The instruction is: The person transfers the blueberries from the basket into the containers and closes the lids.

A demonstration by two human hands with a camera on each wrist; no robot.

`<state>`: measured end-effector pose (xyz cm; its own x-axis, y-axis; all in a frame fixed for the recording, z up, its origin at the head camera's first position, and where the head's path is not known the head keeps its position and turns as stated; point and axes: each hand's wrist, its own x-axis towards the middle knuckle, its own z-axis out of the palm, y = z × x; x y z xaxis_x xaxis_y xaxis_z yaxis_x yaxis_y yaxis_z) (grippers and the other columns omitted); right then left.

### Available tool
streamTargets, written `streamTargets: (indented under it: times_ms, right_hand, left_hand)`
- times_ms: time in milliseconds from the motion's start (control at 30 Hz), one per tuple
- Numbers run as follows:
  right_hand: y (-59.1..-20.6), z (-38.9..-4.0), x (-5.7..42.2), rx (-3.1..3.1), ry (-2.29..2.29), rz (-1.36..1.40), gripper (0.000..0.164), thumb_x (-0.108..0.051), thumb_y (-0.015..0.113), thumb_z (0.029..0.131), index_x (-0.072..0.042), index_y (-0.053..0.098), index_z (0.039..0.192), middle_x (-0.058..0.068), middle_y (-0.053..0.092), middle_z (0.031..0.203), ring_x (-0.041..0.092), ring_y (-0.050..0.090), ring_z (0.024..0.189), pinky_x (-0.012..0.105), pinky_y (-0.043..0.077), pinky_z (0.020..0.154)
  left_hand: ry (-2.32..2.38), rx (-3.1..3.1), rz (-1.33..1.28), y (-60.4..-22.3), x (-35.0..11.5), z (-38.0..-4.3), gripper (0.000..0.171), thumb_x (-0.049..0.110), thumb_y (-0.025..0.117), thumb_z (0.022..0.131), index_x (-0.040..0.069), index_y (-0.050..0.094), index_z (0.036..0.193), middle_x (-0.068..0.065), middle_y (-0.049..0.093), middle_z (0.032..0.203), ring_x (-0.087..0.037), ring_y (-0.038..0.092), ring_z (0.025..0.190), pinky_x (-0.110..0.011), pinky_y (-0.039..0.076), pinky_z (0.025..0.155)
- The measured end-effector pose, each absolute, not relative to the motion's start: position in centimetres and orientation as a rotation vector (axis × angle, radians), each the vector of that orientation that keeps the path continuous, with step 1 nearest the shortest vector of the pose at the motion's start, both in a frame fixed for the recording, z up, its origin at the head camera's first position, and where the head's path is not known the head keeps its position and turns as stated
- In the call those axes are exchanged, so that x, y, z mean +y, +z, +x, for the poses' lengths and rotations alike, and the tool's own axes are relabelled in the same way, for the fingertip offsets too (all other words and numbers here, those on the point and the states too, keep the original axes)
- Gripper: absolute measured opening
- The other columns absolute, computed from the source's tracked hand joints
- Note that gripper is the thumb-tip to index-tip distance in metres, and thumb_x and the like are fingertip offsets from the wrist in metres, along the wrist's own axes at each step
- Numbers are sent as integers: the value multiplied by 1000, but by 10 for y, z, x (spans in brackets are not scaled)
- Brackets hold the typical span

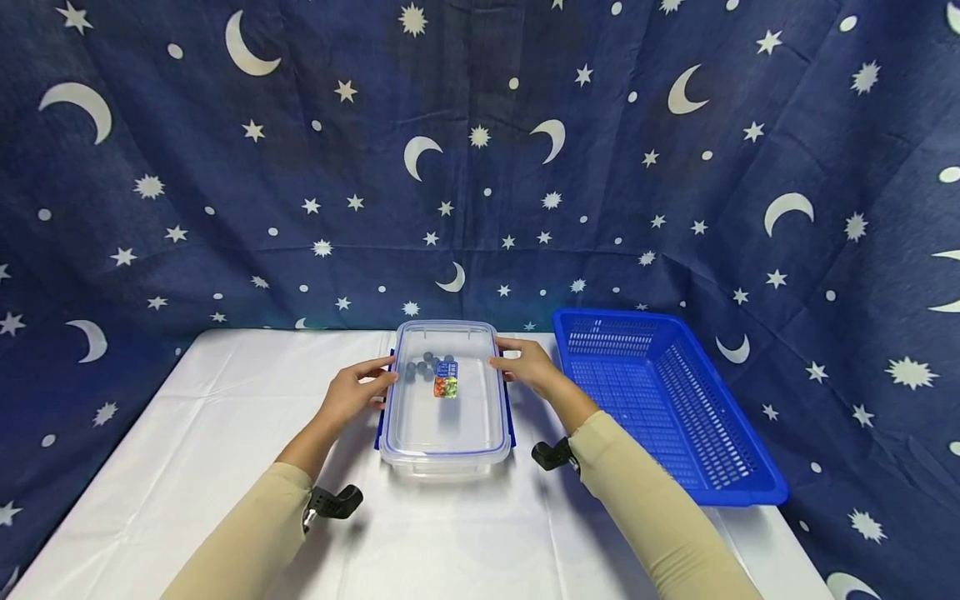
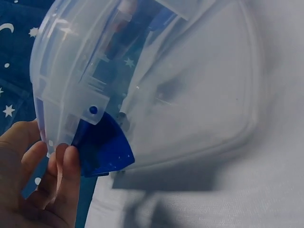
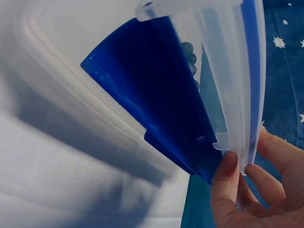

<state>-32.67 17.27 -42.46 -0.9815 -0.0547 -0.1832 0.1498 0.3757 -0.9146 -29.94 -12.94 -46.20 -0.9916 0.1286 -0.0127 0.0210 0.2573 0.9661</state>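
Note:
A clear rectangular food container (image 1: 441, 472) stands on the white-covered table, long sides running away from me. Over it is its transparent lid (image 1: 450, 429), edged in blue, with a fruit-picture label (image 1: 446, 381). Several small dark round balls (image 1: 423, 368) show through the lid near its far left. My left hand (image 1: 356, 390) pinches the lid's left edge; my right hand (image 1: 527, 365) pinches its right edge farther back. Beside the left fingertips a blue side latch (image 2: 105, 149) is swung outward. Another blue latch (image 3: 137, 80) flares out near the right fingers.
A blue plastic basket (image 1: 750, 433) with slotted walls stands to the right, close to my right forearm. White cloth covers the table (image 1: 165, 467). Behind the table hangs a dark blue curtain (image 1: 480, 217) with moons and stars. Black wrist cameras (image 1: 336, 502) project from both sleeves.

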Motion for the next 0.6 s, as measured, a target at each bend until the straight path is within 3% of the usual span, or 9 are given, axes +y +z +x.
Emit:
streamTargets:
  times_ms: [400,600]
  right_hand:
    - [-423,-325,169,2445,-1644,120,53,-8,70,92,-5,53,142,17,49,146,28,63,112,36,61,87]
    - [-424,-326,171,2461,-1640,124,53,-8,70,91,-6,53,141,17,49,146,29,63,112,37,61,87]
  left_hand:
    - [1821,2446,-32,-482,-135,-290,66,48,64,93,11,49,146,-25,59,130,-17,70,91,-32,64,71]
    - [1828,2395,-25,-483,-134,-289,70,50,65,92,13,46,148,-26,57,133,-22,71,93,-31,63,73]
